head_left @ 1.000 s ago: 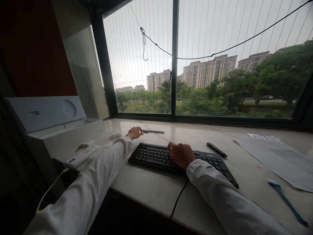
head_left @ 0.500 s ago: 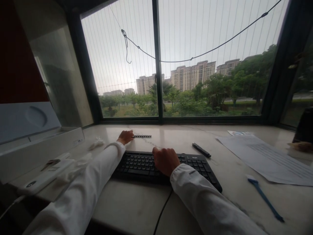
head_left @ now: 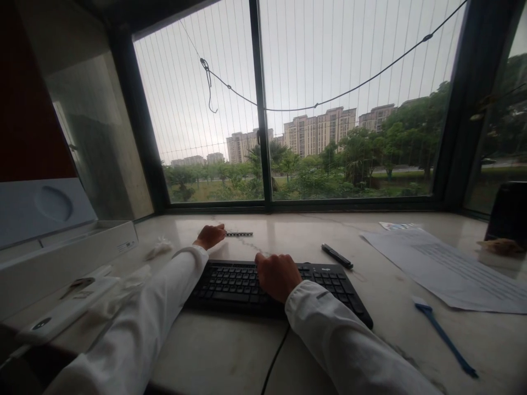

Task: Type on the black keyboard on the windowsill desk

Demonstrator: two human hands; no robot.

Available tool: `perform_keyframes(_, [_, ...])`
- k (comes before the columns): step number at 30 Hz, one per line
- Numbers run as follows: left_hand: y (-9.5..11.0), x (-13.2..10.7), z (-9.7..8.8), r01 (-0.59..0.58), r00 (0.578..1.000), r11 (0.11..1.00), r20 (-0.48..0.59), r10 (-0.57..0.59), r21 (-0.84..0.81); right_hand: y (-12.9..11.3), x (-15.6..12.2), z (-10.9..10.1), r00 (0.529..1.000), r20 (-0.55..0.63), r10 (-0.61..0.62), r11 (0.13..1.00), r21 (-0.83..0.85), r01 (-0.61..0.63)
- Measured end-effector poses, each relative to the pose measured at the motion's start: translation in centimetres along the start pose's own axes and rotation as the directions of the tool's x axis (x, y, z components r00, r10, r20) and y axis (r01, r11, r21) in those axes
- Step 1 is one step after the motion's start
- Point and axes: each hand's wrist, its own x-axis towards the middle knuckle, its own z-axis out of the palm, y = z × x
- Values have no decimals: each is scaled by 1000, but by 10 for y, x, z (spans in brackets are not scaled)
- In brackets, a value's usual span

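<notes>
A black keyboard (head_left: 325, 285) lies on the pale stone sill (head_left: 230, 351) in front of me, its cable running off the front edge. My right hand (head_left: 276, 274) rests curled on the middle of the keys, fingers bent down. Beyond the keyboard's far left corner, my left hand (head_left: 209, 236) reaches out and pinches the near end of a thin dark strip (head_left: 241, 234) that lies flat on the sill. Both arms wear white sleeves.
A black pen (head_left: 336, 256) lies right of the keyboard. Printed papers (head_left: 444, 269) and a blue tool (head_left: 444, 337) are at the right, a dark object (head_left: 508, 214) in the far right corner. An open white box (head_left: 61, 252), a white device (head_left: 61, 312) and crumpled tissue (head_left: 158, 248) stand left. Window behind.
My view has swung to the right and slightly down. Both hands stay where they were, the left on the strip's end and the right on the keys.
</notes>
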Motion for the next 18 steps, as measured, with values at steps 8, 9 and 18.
perform_keyframes(8, [2,-28,-33,7,970,998,-244,-21,-58,-3,-1,0,1000,13,11,1000,-13,-11])
perform_keyframes(9, [5,-33,-40,15,960,997,-278,-36,-77,-4,-1,-1,1000,10,10,1000,-18,-10])
perform_keyframes(18, [31,-111,-90,48,848,911,-466,-254,-410,-7,-3,-10,997,35,62,998,-20,-62])
